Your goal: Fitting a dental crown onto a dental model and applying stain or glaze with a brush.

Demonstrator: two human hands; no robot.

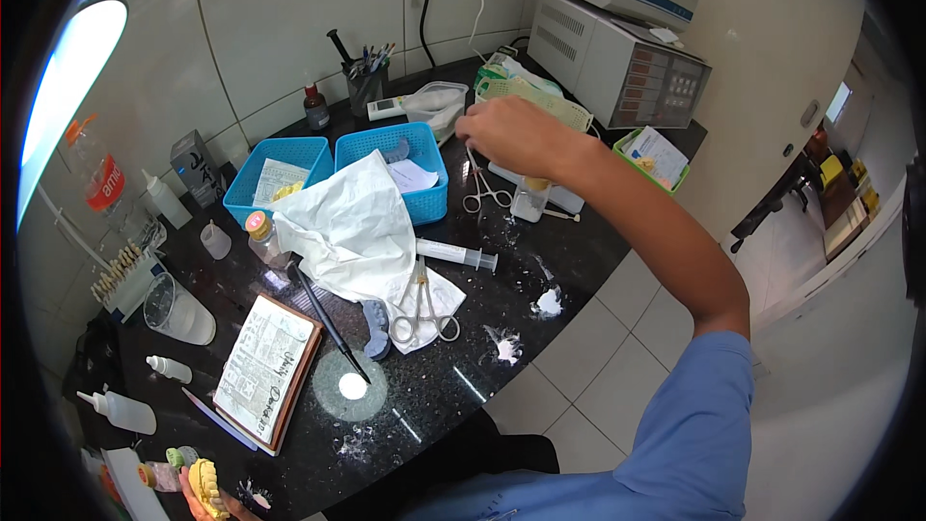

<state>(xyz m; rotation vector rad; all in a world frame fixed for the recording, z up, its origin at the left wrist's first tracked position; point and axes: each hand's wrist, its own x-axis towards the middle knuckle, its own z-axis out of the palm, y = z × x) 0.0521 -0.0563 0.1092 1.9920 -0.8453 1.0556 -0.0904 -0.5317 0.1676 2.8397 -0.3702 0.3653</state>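
At the lower left, my left hand is wrapped round a yellow dental cast with a row of teeth. My right arm stretches across to the back of the bench. There my right hand is closed, fingers curled down, beside a clear plastic tub. Just below its fingertips lies a pair of locking forceps; whether the fingers touch them or pinch something is hidden. A small jar with a yellowish lid stands under my right forearm.
Two blue baskets stand mid-bench, partly under a white cloth. Nearer lie a syringe, forceps, a grey-blue impression piece, a black-handled tool and a glass disc with white powder. Grey machines stand at back right.
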